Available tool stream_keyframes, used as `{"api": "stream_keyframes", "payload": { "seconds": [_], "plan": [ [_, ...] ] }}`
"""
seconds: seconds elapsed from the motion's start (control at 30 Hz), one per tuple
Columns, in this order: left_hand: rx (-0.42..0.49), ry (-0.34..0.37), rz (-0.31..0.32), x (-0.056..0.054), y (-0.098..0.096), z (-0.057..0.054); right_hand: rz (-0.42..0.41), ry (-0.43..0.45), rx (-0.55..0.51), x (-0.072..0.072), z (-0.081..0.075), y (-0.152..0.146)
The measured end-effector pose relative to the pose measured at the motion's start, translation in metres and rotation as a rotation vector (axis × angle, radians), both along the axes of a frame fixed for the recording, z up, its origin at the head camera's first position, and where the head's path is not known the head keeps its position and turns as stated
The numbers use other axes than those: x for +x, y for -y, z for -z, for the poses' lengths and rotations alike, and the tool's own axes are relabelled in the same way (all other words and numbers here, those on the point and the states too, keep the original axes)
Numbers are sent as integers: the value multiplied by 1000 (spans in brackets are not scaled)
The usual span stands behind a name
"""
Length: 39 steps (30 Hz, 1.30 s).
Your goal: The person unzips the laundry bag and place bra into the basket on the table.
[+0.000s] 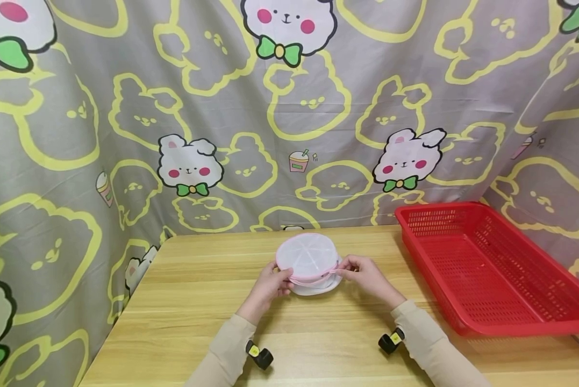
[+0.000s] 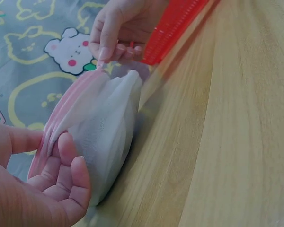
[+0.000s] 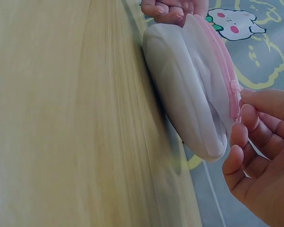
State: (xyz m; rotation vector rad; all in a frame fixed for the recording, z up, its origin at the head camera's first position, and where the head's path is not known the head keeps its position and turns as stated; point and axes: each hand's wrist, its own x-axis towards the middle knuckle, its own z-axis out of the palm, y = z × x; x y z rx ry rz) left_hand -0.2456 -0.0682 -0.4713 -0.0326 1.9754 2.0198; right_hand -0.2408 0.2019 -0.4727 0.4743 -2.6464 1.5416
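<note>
A round white mesh laundry bag (image 1: 307, 255) with a pink zipper (image 3: 222, 56) around its rim sits on the wooden table. My left hand (image 1: 272, 281) pinches the pink rim at the bag's left front, the thumb on top and the fingers beneath. On the opposite side, my right hand (image 1: 365, 274) holds the zipper's end near the slider between thumb and forefinger. In the right wrist view the slider (image 3: 235, 87) lies right at the thumb tip. The white mesh body (image 2: 104, 137) bulges below the zipper. What is inside the bag is hidden.
A large red plastic basket (image 1: 487, 329) with slotted walls stands on the right side of the table (image 1: 192, 301). A grey curtain (image 1: 231, 113) printed with cartoon rabbits hangs behind and along both sides. Each sleeve bears a small black wrist camera (image 1: 391, 341).
</note>
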Motion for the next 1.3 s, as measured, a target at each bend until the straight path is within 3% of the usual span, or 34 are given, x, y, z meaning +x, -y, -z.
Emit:
{"api": "stream_keyframes", "payload": {
  "seconds": [0.13, 0.37, 0.67, 1.17, 1.3],
  "plan": [
    [6, -6, -1, 1, 1, -2, 6, -4, 5, 1, -2, 1],
    [24, -37, 9, 13, 0, -21, 3, -8, 19, 2, -4, 1],
    [42, -35, -5, 15, 0, -23, 0, -15, 37, 0, -3, -3],
    [41, -39, -17, 11, 1, -20, 42, -43, 57, -6, -2, -12],
    [26, -37, -17, 3, 1, -8, 45, -43, 57, -7, -1, -13]
  ]
}}
